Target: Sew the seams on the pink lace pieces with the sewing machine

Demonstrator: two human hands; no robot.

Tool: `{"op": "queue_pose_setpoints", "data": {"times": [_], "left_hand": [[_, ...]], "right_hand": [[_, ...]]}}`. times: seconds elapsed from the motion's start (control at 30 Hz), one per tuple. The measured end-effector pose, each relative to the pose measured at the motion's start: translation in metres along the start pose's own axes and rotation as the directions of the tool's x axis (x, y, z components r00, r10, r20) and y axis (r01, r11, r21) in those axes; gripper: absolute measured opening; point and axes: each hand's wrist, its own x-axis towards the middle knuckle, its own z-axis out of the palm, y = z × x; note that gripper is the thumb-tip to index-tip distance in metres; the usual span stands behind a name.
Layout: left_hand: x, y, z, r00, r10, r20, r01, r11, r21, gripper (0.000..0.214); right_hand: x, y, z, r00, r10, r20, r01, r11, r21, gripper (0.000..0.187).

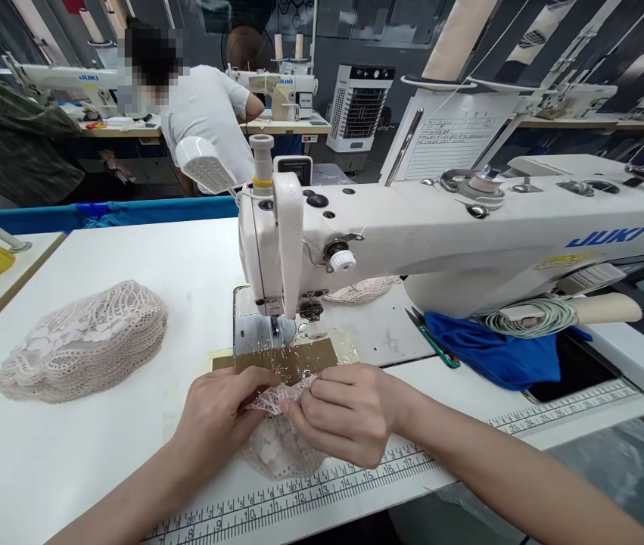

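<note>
lace piece (pixel 281 446) lies bunched on the table (pixel 100 469), just in front of the presser foot (pixel 276 329) of the sewing machine (pixel 469 227). left hand (pixel 216 420) and right hand (pixel 344 412) both pinch its top edge. best to smooth it flat, edge square to the foot, fingertips clear of the needle

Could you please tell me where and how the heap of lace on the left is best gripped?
Likely from above right: the lace heap is a soft, low dome, so pinch its top layer near the right edge, nearest the left hand.
</note>
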Motion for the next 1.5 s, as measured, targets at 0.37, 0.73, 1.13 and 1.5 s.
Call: {"op": "queue_pose_setpoints", "data": {"times": [0.37, 0.73, 1.13, 1.5], "left_hand": [[0.005, 0.003, -0.007, 0.994, -0.039, 0.098, 0.055, 0.985, -0.164, 0.015], [0.004, 0.000, 0.002, 0.944, -0.261, 0.201, 0.196, 0.936, 0.293, 0.017], [-0.003, 0.015, 0.003, 0.968, 0.198, 0.151, -0.248, 0.835, 0.491, 0.023], [0.004, 0.001, 0.004, 0.977, 0.145, 0.159, -0.200, 0.882, 0.427, 0.027]], "right_hand": [[0.000, 0.000, -0.003, 0.981, 0.193, 0.024, -0.194, 0.954, 0.228, 0.019], [-0.002, 0.009, 0.024, 0.394, 0.736, 0.550, -0.915, 0.259, 0.310, 0.009], [-0.008, 0.007, 0.036, 0.505, 0.733, 0.456, -0.850, 0.515, 0.113, 0.010], [-0.013, 0.014, 0.001, 0.495, 0.776, 0.392, -0.655, 0.629, -0.419, 0.021]]}}
